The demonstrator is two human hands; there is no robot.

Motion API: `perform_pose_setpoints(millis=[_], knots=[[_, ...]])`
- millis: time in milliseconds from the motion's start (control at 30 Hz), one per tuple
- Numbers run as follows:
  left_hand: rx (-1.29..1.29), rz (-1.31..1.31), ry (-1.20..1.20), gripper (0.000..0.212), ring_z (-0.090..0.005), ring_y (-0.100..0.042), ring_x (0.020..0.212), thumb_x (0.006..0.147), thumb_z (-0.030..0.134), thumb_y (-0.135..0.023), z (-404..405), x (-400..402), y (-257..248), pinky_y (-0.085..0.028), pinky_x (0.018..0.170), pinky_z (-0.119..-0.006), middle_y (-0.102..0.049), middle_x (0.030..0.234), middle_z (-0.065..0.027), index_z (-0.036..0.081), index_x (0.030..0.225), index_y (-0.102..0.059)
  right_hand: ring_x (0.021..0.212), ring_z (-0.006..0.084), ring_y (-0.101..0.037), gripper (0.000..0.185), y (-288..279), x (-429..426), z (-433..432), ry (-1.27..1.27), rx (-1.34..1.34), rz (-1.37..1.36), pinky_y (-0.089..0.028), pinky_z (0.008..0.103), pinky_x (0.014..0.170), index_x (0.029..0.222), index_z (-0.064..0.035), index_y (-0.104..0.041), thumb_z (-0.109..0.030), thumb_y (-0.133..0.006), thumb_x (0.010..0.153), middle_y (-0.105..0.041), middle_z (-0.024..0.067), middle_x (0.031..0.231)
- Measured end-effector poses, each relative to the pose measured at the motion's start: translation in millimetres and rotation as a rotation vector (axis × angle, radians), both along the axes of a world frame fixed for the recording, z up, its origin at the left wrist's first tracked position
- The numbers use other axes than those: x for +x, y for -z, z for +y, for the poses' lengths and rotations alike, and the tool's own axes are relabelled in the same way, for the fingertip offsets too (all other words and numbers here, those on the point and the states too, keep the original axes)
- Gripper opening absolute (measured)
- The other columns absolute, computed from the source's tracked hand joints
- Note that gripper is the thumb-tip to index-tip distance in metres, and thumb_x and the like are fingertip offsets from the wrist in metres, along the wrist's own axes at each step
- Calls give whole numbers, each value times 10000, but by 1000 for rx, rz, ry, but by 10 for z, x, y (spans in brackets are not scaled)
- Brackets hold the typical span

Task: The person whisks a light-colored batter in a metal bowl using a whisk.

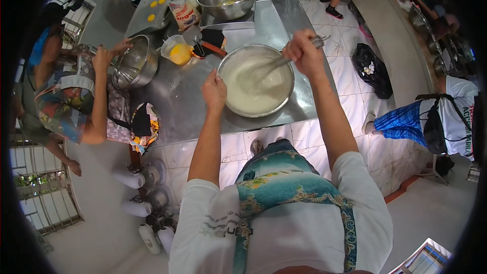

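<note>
A wide stainless steel bowl [255, 111] stands near the front edge of the metal table, holding a pale, creamy batter [243, 91]. My left hand [214, 90] grips its left rim. In my right hand [305, 52] is the metal handle of a whisk [277, 62], which slants down into the batter; its wires are blurred and partly sunk. Left of the bowl's far rim stands a clear measuring cup [177, 50] with yellow liquid. Beside the cup lie a metal utensil with a wooden handle [214, 48] and a dark cloth [213, 38].
A co-worker at the left tilts a steel bowl [146, 62] with a whisk. Farther back on the table [179, 110] are a sugar bag [184, 15], a large steel bowl [227, 7] and trays [142, 19]. A patterned cloth [146, 127] lies at the left corner.
</note>
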State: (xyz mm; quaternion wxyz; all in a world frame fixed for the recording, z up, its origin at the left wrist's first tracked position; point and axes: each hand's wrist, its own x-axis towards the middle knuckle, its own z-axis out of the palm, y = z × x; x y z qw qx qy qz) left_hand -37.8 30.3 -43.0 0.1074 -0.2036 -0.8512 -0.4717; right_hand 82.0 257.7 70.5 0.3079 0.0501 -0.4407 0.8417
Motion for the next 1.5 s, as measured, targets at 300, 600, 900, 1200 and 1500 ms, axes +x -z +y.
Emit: perform_pose_setpoints(millis=[300, 600, 900, 1200, 1500], knots=[[-14, -120, 24, 303, -266, -633, 916, 824, 73, -506, 55, 45, -88, -463, 807, -311, -627, 1018, -216, -13, 1101, -594, 400, 113, -368, 314, 67, -24, 147, 248, 15, -52, -355, 293, 432, 633, -105, -358, -155, -552, 875, -333, 3, 469], [39, -29, 38, 306, -350, -615, 880, 834, 89, -481, -33, 8, 12, -476, 760, -368, -617, 971, -218, 49, 1115, -593, 360, 112, -310, 341, -24, 23, 182, 285, -106, -68, -331, 306, 398, 609, -134, -342, -169, -547, 879, -299, -13, 456], [15, -59, 82, 295, -363, -610, 870, 838, 106, -493, -17, -32, -25, -476, 751, -385, -619, 957, -219, 41, 1107, -595, 368, 108, -310, 332, 20, -4, 216, 150, -18, -100, -333, 296, 434, 619, -139, -346, -186, -484, 918, -277, -19, 455], [29, -104, 49, 284, -369, -611, 868, 839, 110, -502, -42, -76, 15, -479, 750, -387, -619, 950, -225, 34, 1093, -604, 357, 128, -315, 311, -133, 6, 90, 48, -15, -65, -313, 304, 385, 631, -105, -370, -151, -563, 871, -313, 6, 451], [-3, -118, 48, 288, -371, -610, 858, 832, 84, -486, -42, -11, -76, -477, 744, -384, -622, 941, -220, 26, 1089, -600, 363, 128, -333, 316, -236, 81, -22, 17, 44, -62, -300, 301, 378, 627, -106, -367, -135, -571, 867, -342, 12, 453]])
